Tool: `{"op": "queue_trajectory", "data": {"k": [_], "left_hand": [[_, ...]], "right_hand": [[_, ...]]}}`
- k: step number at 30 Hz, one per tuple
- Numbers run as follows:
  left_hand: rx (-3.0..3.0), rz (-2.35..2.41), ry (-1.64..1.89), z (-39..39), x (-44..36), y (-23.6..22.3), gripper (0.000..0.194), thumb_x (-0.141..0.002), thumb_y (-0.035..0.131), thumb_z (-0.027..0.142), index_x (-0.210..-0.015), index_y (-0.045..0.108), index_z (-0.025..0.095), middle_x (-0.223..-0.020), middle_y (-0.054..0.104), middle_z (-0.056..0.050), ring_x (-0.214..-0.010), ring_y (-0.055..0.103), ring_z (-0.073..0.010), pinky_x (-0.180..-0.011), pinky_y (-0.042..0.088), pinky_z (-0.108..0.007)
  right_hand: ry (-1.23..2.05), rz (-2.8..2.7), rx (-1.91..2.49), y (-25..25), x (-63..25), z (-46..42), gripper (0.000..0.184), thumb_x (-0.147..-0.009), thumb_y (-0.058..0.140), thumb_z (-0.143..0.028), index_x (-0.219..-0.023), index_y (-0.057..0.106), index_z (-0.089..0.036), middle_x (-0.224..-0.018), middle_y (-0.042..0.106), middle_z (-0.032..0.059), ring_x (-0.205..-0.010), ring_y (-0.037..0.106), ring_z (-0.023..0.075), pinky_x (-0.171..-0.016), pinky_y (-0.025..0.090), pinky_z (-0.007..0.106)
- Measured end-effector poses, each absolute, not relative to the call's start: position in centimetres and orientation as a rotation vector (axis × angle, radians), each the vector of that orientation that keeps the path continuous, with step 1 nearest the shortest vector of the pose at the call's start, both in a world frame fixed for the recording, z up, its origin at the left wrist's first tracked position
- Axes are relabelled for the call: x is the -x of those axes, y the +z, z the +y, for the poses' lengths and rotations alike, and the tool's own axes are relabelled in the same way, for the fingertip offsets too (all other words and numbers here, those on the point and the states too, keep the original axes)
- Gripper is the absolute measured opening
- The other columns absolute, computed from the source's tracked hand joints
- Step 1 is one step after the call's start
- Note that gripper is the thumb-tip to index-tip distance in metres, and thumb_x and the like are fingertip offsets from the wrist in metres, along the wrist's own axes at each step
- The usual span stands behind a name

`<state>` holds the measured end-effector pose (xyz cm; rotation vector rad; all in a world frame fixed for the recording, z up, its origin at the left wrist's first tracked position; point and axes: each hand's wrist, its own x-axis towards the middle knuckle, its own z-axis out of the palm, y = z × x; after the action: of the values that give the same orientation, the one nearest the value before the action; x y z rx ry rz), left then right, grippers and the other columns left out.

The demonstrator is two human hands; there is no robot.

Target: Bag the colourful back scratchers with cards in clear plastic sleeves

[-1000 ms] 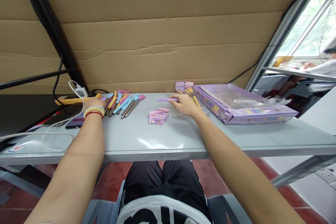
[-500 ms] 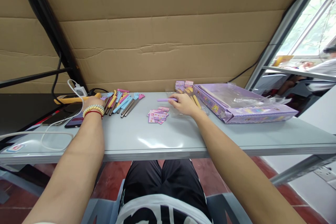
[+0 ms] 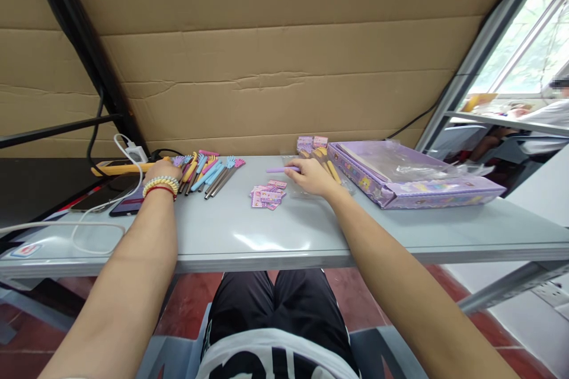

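Note:
At the left end of a pile of claw-headed back scratchers [image 3: 208,173], my left hand [image 3: 162,170] reaches down beside a purple claw head [image 3: 178,160]. Its fingers are mostly hidden behind the hand, so I cannot see what they grip. The pile has blue, yellow, pink and purple handles and metal rods. My right hand [image 3: 309,174] is closed on a thin purple stick [image 3: 278,170], which points left; its other end is hidden in the hand. Small pink-purple printed cards [image 3: 268,195] lie between my hands.
Behind my right hand are yellow-handled pieces [image 3: 332,172] in clear plastic and more cards [image 3: 312,143]. A purple box [image 3: 413,180] with clear film stands right. Left are a phone [image 3: 127,204], a yellow object [image 3: 120,169] and a white cable [image 3: 95,224]. Cardboard [image 3: 284,53] backs the table.
My left hand has shifted slightly right, toward the purple claw head at the pile's edge. The right hand and purple stick have hardly moved.

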<state>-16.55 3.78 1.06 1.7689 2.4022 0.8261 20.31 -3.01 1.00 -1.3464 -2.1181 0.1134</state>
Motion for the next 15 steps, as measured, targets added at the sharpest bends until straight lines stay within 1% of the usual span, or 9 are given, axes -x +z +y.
{"op": "queue_trajectory", "data": {"k": [2, 5, 7, 10, 12, 15], "left_hand": [[-1.655, 2.538, 0.659, 3.3, 15.7, 1.7, 0.031, -0.076, 0.057, 0.035, -0.086, 0.06, 0.006, -0.106, 0.062, -0.023, -0.103, 0.056, -0.0354, -0.078, 0.042, -0.042], [-1.698, 2.558, 0.598, 2.9, 14.6, 2.7, 0.033, -0.08, 0.052, 0.032, -0.092, 0.063, 0.003, -0.109, 0.063, -0.024, -0.104, 0.058, -0.0344, -0.077, 0.044, -0.039], [-1.754, 2.566, 0.635, 2.7, 13.8, 3.2, 0.033, -0.081, 0.049, 0.031, -0.093, 0.065, 0.004, -0.108, 0.064, -0.025, -0.103, 0.059, -0.0354, -0.078, 0.044, -0.04], [-1.876, 2.556, 0.732, 2.1, 11.7, 3.9, 0.033, -0.083, 0.045, 0.03, -0.093, 0.067, 0.008, -0.102, 0.066, -0.025, -0.101, 0.061, -0.0359, -0.079, 0.045, -0.041], [-2.022, 2.484, 0.819, 1.4, 9.6, 4.2, 0.032, -0.084, 0.044, 0.029, -0.095, 0.066, 0.01, -0.099, 0.067, -0.022, -0.098, 0.062, -0.0345, -0.079, 0.045, -0.04], [-2.34, 2.248, 0.992, 0.1, 6.1, 4.2, 0.03, -0.087, 0.039, 0.027, -0.099, 0.063, 0.014, -0.102, 0.066, -0.017, -0.096, 0.061, -0.0304, -0.079, 0.044, -0.038]], "right_hand": [[0.113, -2.12, 1.347, 1.0, -20.3, -3.0, 0.027, -0.087, 0.049, -0.027, -0.093, 0.069, -0.011, -0.073, 0.065, 0.0052, -0.063, 0.051, 0.0134, -0.058, 0.032, 0.024], [0.113, -2.116, 1.333, 1.0, -20.3, -3.0, 0.026, -0.087, 0.049, -0.027, -0.093, 0.069, -0.012, -0.072, 0.065, 0.0051, -0.063, 0.051, 0.0133, -0.059, 0.032, 0.024], [0.114, -2.112, 1.325, 1.0, -20.3, -3.1, 0.026, -0.087, 0.049, -0.027, -0.091, 0.069, -0.012, -0.072, 0.065, 0.0051, -0.063, 0.051, 0.0132, -0.058, 0.032, 0.024], [0.126, -2.084, 1.311, 1.0, -20.3, -3.1, 0.025, -0.085, 0.05, -0.027, -0.091, 0.07, -0.012, -0.072, 0.065, 0.0051, -0.063, 0.051, 0.0128, -0.059, 0.034, 0.024], [0.183, -2.038, 1.283, 1.0, -20.2, -3.1, 0.026, -0.083, 0.051, -0.026, -0.093, 0.07, -0.011, -0.073, 0.065, 0.0047, -0.062, 0.051, 0.0123, -0.059, 0.035, 0.024], [0.358, -1.941, 1.202, 1.0, -19.9, -3.0, 0.028, -0.079, 0.052, -0.026, -0.094, 0.07, -0.012, -0.07, 0.062, 0.0031, -0.059, 0.05, 0.0112, -0.058, 0.037, 0.023]]}}
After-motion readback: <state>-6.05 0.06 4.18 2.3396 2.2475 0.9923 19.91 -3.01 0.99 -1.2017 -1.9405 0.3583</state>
